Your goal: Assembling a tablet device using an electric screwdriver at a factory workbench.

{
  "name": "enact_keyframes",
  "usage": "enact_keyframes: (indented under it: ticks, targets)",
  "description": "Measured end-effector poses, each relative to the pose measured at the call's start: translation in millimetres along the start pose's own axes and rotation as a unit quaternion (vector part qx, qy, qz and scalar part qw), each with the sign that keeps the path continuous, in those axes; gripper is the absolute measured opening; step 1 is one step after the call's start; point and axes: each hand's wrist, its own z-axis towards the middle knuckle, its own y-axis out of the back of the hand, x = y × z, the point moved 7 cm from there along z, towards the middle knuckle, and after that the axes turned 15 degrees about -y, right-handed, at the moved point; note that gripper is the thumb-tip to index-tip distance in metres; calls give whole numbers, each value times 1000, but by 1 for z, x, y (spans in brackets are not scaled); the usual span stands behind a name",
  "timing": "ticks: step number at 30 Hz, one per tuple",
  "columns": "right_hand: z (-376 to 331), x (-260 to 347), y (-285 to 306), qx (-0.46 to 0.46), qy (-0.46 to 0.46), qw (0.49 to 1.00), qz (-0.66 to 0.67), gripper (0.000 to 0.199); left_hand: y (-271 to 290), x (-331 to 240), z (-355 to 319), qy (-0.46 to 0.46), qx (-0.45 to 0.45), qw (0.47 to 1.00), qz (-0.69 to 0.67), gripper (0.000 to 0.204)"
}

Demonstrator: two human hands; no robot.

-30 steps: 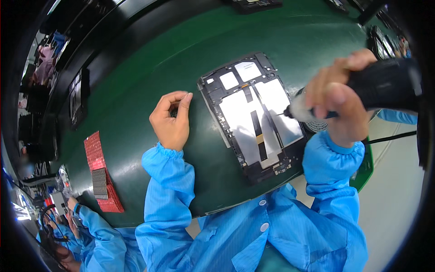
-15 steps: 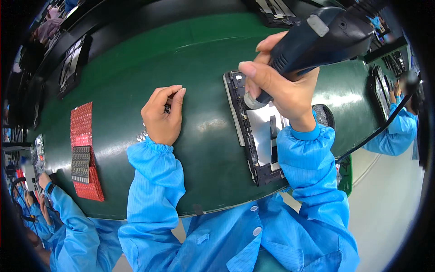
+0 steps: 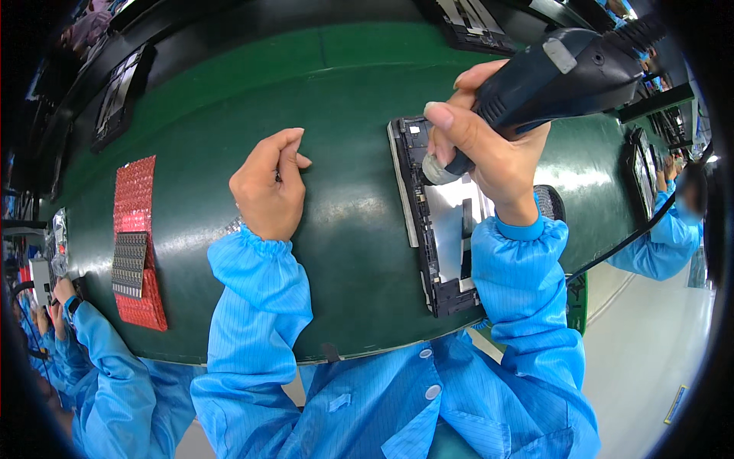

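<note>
Screw-driving looks underway: the right hand [image 3: 489, 157] grips the electric screwdriver [image 3: 550, 76] on the open tablet [image 3: 436, 222]; the left hand [image 3: 267, 187] rests loosely curled, seemingly empty, on the worktop [image 3: 344, 92]. Next needs steady downward pressure.

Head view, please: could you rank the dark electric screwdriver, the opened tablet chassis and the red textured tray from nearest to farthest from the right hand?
1. Dark electric screwdriver: gripped in the right hand, upper right.
2. Opened tablet chassis with silver inner plate: directly under that hand, on the green mat.
3. Red textured tray: far left, beyond the left hand.
</note>
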Motion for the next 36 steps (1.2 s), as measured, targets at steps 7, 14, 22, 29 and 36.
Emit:
enact_keyframes:
  ticks: [7, 14, 22, 29, 36]
  targets:
    - [-6, 2, -9, 8, -3, 997, -79, 32, -5, -14, -2, -80, 15, 997, -12, 26]
    - [-11, 0, -11, 36, 0, 992, -122, 34, -30, -70, -29, -140, 154, 976, -67, 33]
    - [-10, -4, -13, 61, 10, 992, -112, 37, -68, -162, -95, -347, 255, 883, -187, 32]
    - [-10, 39, 20, -20, 86, 995, -55, 35, -84, -165, -107, -393, 299, 868, -49, 39]
    - [-44, 36, 56, -54, 59, 997, -3, 39, -71, -96, -62, -323, 281, 903, 24, 50]
